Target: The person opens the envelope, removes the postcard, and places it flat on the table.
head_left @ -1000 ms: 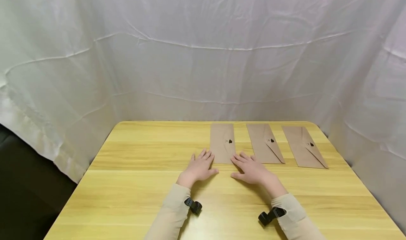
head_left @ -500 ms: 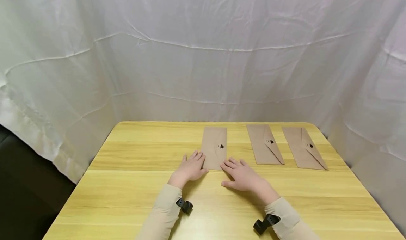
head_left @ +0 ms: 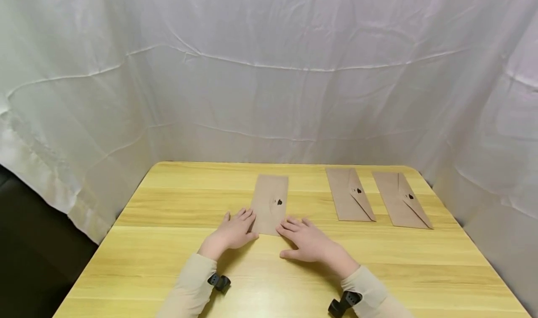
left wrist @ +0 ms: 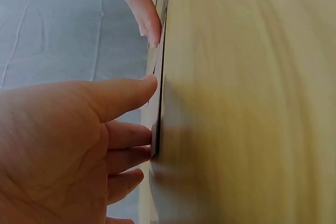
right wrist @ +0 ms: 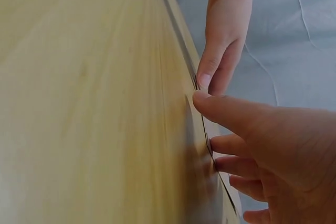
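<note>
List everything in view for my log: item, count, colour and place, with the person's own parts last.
table: one, yellow wood grain, across the lower view
left envelope: one, tan with black mark, on the table near the middle
right-hand envelopes: two, tan with black marks, side by side on the table's right
curtain: count unclear, whitish grey, behind and beside the table
dark object: one, near-black, lower left, unidentifiable
wrist devices: two, black, one per wrist
sleeves: two, cream, on the forearms
left hand: one, bare, at left envelope's left edge
right hand: one, bare, at its near right corner
</note>
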{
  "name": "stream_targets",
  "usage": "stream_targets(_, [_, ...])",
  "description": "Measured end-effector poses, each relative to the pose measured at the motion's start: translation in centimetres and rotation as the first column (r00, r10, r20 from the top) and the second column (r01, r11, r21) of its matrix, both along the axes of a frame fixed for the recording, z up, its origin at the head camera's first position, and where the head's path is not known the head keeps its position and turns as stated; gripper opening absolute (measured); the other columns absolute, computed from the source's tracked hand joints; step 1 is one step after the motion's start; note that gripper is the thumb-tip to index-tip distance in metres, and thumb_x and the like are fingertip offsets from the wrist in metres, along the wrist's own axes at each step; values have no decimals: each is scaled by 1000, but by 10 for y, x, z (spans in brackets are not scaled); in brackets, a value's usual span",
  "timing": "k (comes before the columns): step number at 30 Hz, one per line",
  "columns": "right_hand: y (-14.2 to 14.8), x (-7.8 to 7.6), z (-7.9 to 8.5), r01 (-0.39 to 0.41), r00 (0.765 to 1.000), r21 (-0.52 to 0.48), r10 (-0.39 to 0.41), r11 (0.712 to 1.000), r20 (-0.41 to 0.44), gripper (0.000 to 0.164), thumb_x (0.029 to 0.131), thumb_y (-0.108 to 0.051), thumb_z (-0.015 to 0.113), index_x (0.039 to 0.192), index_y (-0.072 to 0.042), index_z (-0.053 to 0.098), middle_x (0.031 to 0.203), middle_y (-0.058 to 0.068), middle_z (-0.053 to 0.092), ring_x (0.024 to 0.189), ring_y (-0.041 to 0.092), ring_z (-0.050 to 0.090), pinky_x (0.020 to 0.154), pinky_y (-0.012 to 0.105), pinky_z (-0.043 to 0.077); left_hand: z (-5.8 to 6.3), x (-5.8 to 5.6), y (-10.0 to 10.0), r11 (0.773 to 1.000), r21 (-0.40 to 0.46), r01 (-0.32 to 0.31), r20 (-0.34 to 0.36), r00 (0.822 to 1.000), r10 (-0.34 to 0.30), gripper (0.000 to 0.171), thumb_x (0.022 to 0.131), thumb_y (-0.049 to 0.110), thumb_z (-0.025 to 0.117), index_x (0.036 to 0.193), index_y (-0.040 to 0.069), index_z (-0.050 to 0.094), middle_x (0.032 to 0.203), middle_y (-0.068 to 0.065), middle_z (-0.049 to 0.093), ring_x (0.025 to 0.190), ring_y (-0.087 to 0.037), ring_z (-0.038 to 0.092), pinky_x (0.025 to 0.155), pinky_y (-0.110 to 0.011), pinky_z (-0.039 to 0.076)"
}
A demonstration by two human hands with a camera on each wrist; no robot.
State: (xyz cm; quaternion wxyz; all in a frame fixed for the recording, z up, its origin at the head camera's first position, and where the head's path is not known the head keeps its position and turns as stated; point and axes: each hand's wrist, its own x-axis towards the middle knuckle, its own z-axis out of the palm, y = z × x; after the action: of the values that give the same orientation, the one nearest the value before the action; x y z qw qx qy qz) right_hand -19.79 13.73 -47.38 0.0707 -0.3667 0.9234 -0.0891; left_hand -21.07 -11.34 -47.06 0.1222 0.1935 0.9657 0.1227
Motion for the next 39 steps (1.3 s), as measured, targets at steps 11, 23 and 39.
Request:
stream_targets(11, [-20,1,-1,-54,998,67,57,996,-35,75,90,-63,52,149,-18,41,155,5,39,147,26,32,117,59,26,2,16,-26,999,37,-19,-7,1000,19,66,97,44,54,148,4,39,158,-14,33,149,-34,25,116,-67,14])
stream_targets(23, [-53,4,0,-123,989,103,130,987,-64,73,91,-65,49,150,-22,41,156,0,39,148,21,31,117,55,28,4,32,-60,995,73,-74,-17,997,76,65,96,40,57,144,-1,43,155,-18,36,147,-39,27,113,-72,14])
stream_targets(39, [-109,5,1,-201,974,107,210,974,-82,74,91,-64,51,147,-17,44,154,0,42,146,16,35,117,54,28,7,44,-108,980,87,-177,-65,981,183,57,95,37,59,138,0,53,147,-21,47,140,-46,35,107,-76,18])
